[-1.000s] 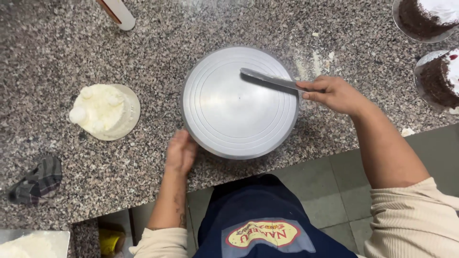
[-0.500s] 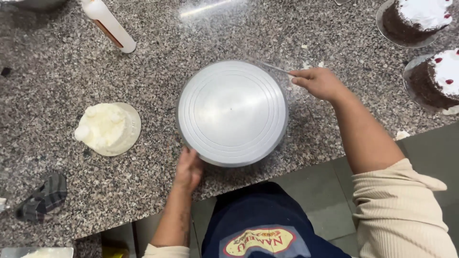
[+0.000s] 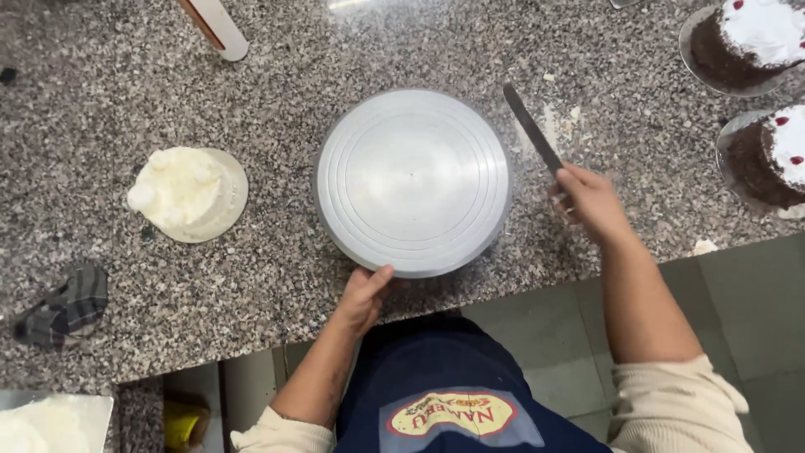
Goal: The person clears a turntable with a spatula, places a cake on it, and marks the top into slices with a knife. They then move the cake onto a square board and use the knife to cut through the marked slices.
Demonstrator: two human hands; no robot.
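Note:
A round bare metal turntable (image 3: pixel 412 180) stands on the speckled granite counter (image 3: pixel 277 92). My left hand (image 3: pixel 363 295) rests at its near rim, thumb touching the edge. My right hand (image 3: pixel 589 201) is just right of the turntable, closed around the handle of a long flat palette knife (image 3: pixel 531 128) whose blade points up and away over the counter, clear of the turntable.
A mound of white cream sits on a small round board (image 3: pixel 189 192) at left. Two cream-topped chocolate cakes (image 3: pixel 746 38) (image 3: pixel 770 158) are at the right edge. A white bottle (image 3: pixel 216 25) lies at the top, a folded dark cloth (image 3: pixel 65 309) at lower left.
My right hand drew the knife off the turntable and swung it to the right side, blade now pointing away. My left hand stayed at the near rim.

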